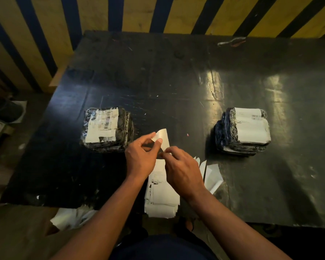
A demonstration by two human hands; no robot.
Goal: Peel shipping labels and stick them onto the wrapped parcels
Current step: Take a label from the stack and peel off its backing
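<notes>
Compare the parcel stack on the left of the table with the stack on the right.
The left stack of black plastic-wrapped parcels carries a creased, patchy white label printed with barcodes; the right stack of black plastic-wrapped parcels carries a smoother, mostly blank white label. The left label sits mid-top with black wrap showing around it; the right label covers nearly the whole top. Both rest on the dark table.

Head view, looking down at the person's own body. Both forearms enter from the lower edge and are bare from elbow to wrist; no sleeve or cuff shows on either. The left hand (141, 158) and the right hand (182, 172) are bare, without gloves. The fingernails are short, and one pale nail shows at the tip of the left thumb (159, 141). A dark navy garment (161, 246), plain and without visible print, covers the body at bottom centre between the two forearms.
</notes>
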